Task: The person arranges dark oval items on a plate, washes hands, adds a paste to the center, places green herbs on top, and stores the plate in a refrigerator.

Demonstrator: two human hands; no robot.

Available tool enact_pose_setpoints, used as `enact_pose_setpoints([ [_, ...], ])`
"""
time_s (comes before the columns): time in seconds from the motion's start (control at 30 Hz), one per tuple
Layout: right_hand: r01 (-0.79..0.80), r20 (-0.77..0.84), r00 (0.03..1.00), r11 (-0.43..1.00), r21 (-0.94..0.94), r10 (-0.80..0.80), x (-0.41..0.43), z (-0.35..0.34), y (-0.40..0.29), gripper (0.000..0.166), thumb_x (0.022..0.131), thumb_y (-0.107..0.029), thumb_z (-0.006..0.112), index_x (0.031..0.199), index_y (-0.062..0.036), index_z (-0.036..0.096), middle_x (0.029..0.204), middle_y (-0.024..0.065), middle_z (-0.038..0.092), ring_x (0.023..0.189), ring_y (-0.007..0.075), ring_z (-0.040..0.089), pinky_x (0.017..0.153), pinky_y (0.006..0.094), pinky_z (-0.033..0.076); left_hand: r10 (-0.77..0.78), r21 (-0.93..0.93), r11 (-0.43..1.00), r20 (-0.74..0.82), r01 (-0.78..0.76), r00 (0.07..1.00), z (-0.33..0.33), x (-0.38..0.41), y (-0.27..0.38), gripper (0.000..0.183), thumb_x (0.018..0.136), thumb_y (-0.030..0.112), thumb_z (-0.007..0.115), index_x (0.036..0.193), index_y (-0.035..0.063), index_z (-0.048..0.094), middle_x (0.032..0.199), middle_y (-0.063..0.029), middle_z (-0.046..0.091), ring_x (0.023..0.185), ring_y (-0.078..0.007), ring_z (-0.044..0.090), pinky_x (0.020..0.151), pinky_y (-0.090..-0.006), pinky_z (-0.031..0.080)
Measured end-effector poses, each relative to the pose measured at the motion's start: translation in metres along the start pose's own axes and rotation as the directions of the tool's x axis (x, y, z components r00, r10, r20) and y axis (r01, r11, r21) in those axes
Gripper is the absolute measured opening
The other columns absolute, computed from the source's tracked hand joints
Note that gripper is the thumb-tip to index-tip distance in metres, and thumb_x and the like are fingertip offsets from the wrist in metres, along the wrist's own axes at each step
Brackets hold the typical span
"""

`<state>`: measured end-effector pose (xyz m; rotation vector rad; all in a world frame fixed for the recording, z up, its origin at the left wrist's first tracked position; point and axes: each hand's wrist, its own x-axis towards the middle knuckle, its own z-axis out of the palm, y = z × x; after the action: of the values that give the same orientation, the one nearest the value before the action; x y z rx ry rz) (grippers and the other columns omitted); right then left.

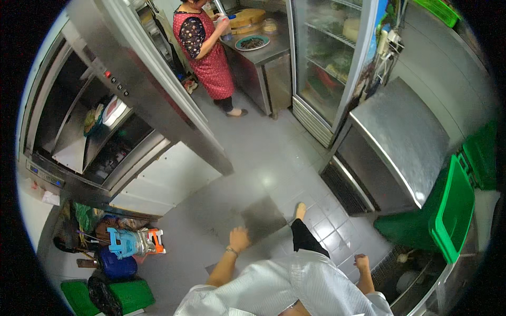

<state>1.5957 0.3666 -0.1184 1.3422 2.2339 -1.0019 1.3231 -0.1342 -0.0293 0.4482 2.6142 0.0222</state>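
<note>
My left hand [239,238], with a band at its wrist, hangs over the grey tiled floor [253,158]; nothing shows in it, and its fingers look loosely curled. To the lower right, my right hand [361,261] is curled up near the metal sink area, with no object visible in it. One of my feet [301,211], in a light shoe, is stepped forward on the tiles. At the top, another person [205,59] in a red apron holds a clear container beside a steel table [272,53], where a plate of dark food [253,43] and a round wooden chopping block [247,19] rest.
A steel-framed cabinet [154,91] stands left, a glass-door refrigerator [330,59] at the top, and a steel-topped unit [403,130] right. A large green bin [454,209] borders the right side. Bags, a blue container [116,264] and a green container [132,296] sit lower left.
</note>
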Motion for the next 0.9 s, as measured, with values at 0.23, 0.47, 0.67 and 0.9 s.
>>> enact_pose_setpoints([
  [0.23, 0.492, 0.119, 0.867, 0.868, -0.061, -0.483, 0.182, 0.023, -0.063, 0.015, 0.072, -0.015, 0.058, 0.077, -0.0006, 0.06, 0.066, 0.0092, 0.06, 0.055, 0.0199, 0.059, 0.047, 0.0294, 0.045, -0.313, -0.354, 0.874, 0.112, 0.332, 0.943, -0.078, 0.132, -0.076, 0.039, 0.074, 0.027, 0.056, 0.106, 0.0036, 0.057, 0.104, -0.0204, 0.057, 0.097, -0.0349, 0.054, 0.084, -0.0416, 0.042],
  [0.47, 0.156, 0.07, 0.977, 0.898, 0.412, -0.202, 0.219, -0.003, -0.325, 0.015, 0.077, -0.009, 0.051, 0.078, 0.0024, 0.059, 0.061, 0.0074, 0.056, 0.05, 0.0141, 0.054, 0.044, 0.0269, 0.042, -0.446, -0.695, 0.649, -0.021, 0.308, 0.895, -0.163, 0.298, -0.141, 0.044, 0.074, 0.027, 0.057, 0.11, 0.001, 0.053, 0.099, -0.0223, 0.058, 0.096, -0.0363, 0.055, 0.081, -0.0398, 0.044],
  [0.67, 0.164, 0.205, 0.959, 0.972, 0.167, -0.197, 0.27, 0.021, -0.387, 0.02, 0.079, -0.016, 0.058, 0.077, 0.0037, 0.057, 0.068, 0.0115, 0.059, 0.057, 0.0188, 0.058, 0.05, 0.0307, 0.049, -0.414, -0.879, 0.477, -0.216, 0.008, 0.884, -0.288, 0.545, -0.191, 0.029, 0.079, 0.015, 0.054, 0.102, -0.002, 0.055, 0.084, -0.0105, 0.061, 0.075, -0.0184, 0.06, 0.059, -0.0278, 0.046],
  [0.9, 0.67, 0.122, 0.739, 0.742, -0.029, -0.663, 0.269, 0.032, -0.455, 0.019, 0.08, -0.019, 0.057, 0.076, -0.0011, 0.056, 0.064, 0.0102, 0.057, 0.055, 0.0192, 0.057, 0.044, 0.0276, 0.046, -0.254, -0.939, -0.318, -0.049, -0.132, 0.966, -0.458, 0.762, -0.166, 0.028, 0.083, 0.012, 0.049, 0.108, -0.0004, 0.047, 0.092, -0.0142, 0.059, 0.078, -0.0228, 0.061, 0.067, -0.0311, 0.052],
])
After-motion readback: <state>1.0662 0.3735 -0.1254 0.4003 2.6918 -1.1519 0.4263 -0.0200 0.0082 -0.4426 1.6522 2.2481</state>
